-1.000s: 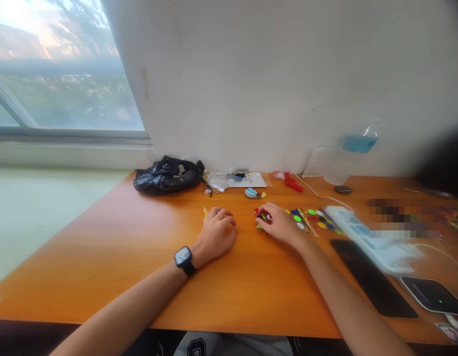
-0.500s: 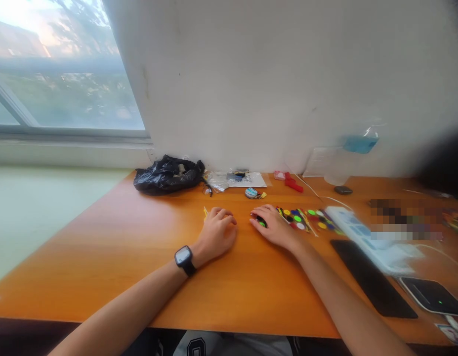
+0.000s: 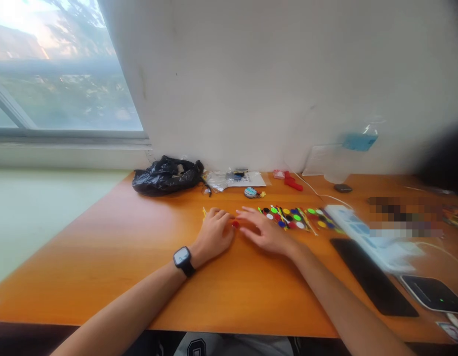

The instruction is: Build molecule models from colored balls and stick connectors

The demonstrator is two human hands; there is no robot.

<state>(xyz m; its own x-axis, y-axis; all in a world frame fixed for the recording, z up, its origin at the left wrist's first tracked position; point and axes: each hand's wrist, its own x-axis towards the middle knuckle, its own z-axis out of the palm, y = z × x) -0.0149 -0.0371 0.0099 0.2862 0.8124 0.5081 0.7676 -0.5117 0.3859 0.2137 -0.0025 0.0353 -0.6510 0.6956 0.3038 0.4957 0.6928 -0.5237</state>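
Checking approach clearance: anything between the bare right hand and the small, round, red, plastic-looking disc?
Nothing visible stands between the right hand and the red disc; that hand is spread open toward it. The bare left hand sits close on the disc's other side; whether they touch, I can't tell.

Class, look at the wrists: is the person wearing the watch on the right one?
No, the watch sits on the left wrist, while the right wrist is bare.

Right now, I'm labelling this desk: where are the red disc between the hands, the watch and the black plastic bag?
Red disc point(image 3: 235, 224): head view, middle of its visible face.
Watch point(image 3: 182, 255): head view, on its screen.
Black plastic bag point(image 3: 164, 179): head view, middle of its crumpled side.
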